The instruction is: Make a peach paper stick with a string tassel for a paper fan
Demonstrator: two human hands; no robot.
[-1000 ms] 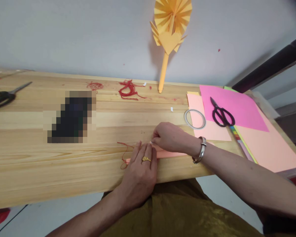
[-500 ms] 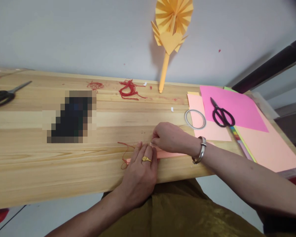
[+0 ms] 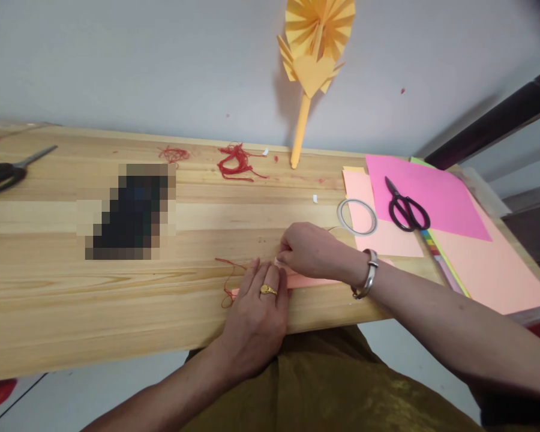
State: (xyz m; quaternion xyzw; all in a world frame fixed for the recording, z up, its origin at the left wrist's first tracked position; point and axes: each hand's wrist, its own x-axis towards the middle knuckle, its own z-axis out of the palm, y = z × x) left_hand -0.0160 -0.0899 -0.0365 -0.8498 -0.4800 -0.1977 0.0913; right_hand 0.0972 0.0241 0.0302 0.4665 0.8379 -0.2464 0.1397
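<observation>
My left hand (image 3: 258, 300) lies flat over a narrow strip of folded pink paper (image 3: 308, 280) near the table's front edge, its fingers stretched out. Red thread (image 3: 227, 282) trails from the strip's left end. Just to the right, my right hand (image 3: 308, 249) is closed, fingers curled in a pinch at the strip's upper edge. A small whitish bit shows at its fingertips, too hidden to name. The right forearm and wrist cover part of the paper.
A yellow paper fan (image 3: 317, 66) leans on the wall. Red thread bundles (image 3: 236, 163) lie behind a pixelated dark object (image 3: 132, 210). A tape roll (image 3: 357, 217), black-handled scissors (image 3: 407, 210) and pink sheets (image 3: 436, 192) lie right; more scissors (image 3: 9, 174) lie far left.
Almost nothing differs. Both hands keep their places on the pink paper strip, and the whole view has shifted very slightly.
</observation>
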